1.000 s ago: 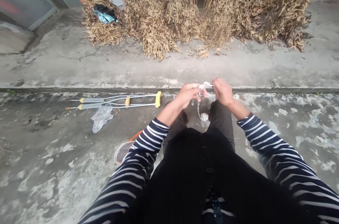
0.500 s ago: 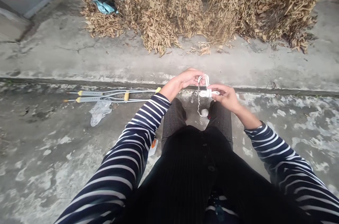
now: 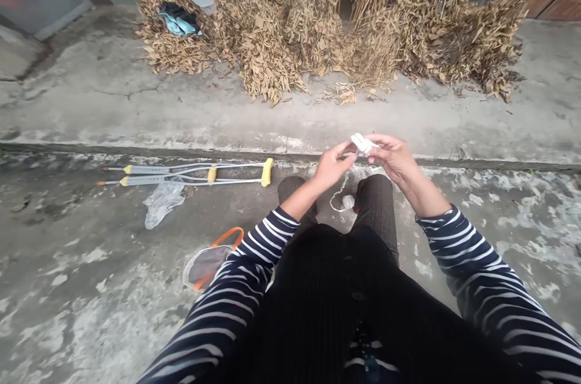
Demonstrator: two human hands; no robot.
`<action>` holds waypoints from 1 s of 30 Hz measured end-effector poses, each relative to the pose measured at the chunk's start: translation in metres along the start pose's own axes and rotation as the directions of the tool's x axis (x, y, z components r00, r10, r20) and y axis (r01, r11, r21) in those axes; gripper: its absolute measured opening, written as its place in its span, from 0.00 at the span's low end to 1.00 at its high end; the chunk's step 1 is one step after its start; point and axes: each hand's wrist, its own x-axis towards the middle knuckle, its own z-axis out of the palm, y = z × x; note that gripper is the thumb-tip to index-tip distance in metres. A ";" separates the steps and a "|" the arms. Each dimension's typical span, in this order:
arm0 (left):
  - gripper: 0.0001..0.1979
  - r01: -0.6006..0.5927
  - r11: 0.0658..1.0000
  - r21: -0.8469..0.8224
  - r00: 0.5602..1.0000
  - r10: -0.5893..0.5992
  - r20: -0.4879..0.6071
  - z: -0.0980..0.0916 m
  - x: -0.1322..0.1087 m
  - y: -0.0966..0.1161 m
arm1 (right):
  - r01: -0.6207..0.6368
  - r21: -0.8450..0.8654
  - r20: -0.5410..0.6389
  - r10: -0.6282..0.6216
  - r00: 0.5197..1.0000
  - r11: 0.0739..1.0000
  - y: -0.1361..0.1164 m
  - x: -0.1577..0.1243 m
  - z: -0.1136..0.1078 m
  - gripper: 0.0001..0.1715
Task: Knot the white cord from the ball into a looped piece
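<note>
Both hands have drawn together since half a second ago: the left hand (image 3: 333, 166) has dropped back from its farther reach and now sits just beside the right hand (image 3: 394, 157), and the open loop of cord has become a small white bundle of wound cord (image 3: 363, 143).

The right hand pinches that bundle between thumb and fingertips, its other fingers loosely curled. The left hand is mostly closed, its thumb and forefinger meeting on a loose white strand (image 3: 339, 193) just under the bundle. The strand hangs below the hands and curls down to a small pale ball of cord (image 3: 348, 201), which lies on the rough grey concrete ground (image 3: 91, 287) between the person's dark-trousered knees.

Well to the left of the left hand lies a pair of grey metal crutches with yellow grips (image 3: 190, 174), with a crumpled clear plastic bag (image 3: 161, 202) just beside them. Near the left elbow sits an orange-rimmed grey mesh bag (image 3: 206, 264). Beyond both hands, bundles of dry brown leafy stalks (image 3: 318, 33) lean against the wall.
</note>
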 end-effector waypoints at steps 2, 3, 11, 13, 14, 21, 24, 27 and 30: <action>0.20 -0.018 0.999 -0.036 1.000 0.018 -0.009 0.009 -0.005 0.000 | -0.025 0.003 -0.019 0.025 1.000 1.000 0.000 0.000 0.002 0.30; 0.19 -0.019 0.999 -0.045 1.000 0.018 -0.019 0.012 -0.005 0.000 | -0.027 0.004 -0.030 0.027 0.999 1.000 -0.001 -0.001 0.004 0.30; 0.08 0.024 1.000 -0.016 0.997 -0.025 -0.071 0.017 0.005 -0.005 | 0.076 -0.156 0.017 -0.075 0.997 0.985 -0.007 -0.007 0.009 0.29; 0.07 0.046 0.998 -0.047 0.997 -0.048 -0.055 0.016 0.004 0.000 | 0.114 -0.169 0.028 -0.111 0.993 0.979 -0.006 -0.007 0.008 0.28; 0.07 0.061 0.996 -0.068 0.998 -0.063 -0.026 0.015 0.002 0.002 | 0.134 -0.166 0.023 -0.132 0.991 0.977 -0.005 -0.006 0.008 0.27; 0.05 0.173 0.985 -0.016 0.983 -0.172 0.059 0.003 -0.010 0.005 | 0.334 -0.237 -0.155 -0.375 0.914 0.912 0.007 0.004 0.005 0.21; 0.12 0.098 0.979 0.176 0.995 -0.098 -0.010 0.004 -0.006 0.000 | 0.310 -0.152 -0.181 -0.335 0.925 0.938 0.012 0.007 0.009 0.24; 0.17 0.007 0.962 0.274 0.999 0.007 -0.052 0.007 0.003 0.001 | 0.292 -0.098 -0.140 -0.304 0.943 0.951 0.011 0.007 0.014 0.24; 0.10 -0.071 0.975 0.209 0.995 0.084 -0.054 0.008 0.008 0.006 | 0.278 -0.083 -0.107 -0.286 0.952 0.957 0.006 0.005 0.015 0.23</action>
